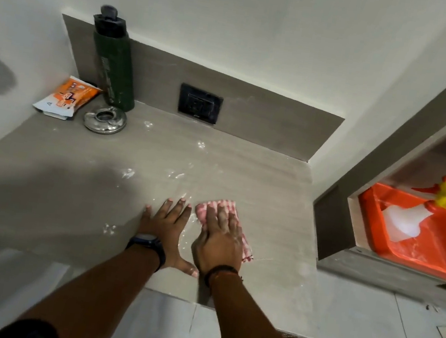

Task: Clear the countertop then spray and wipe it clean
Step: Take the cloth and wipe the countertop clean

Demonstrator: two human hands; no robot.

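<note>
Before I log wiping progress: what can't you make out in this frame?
- Cloth, head view: mostly under the right hand.
- Spray bottle: liquid level unreadable, body blurred in the orange tub.
- Green bottle lettering: too blurred to read.
- Countertop left part: in shadow.

Single head-worn wide-angle view, looking steeply down and forward from close above the bench (77,177) toward the wall corner.

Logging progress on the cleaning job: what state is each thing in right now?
Grey countertop: wet foam patches, partly wiped.
Pink checked cloth: pressed flat under right hand.
Left hand: empty, flat on counter.
Dark green bottle: upright, capped.
Spray bottle: lying in orange tray.
Steel ashtray: uncleared.
</note>
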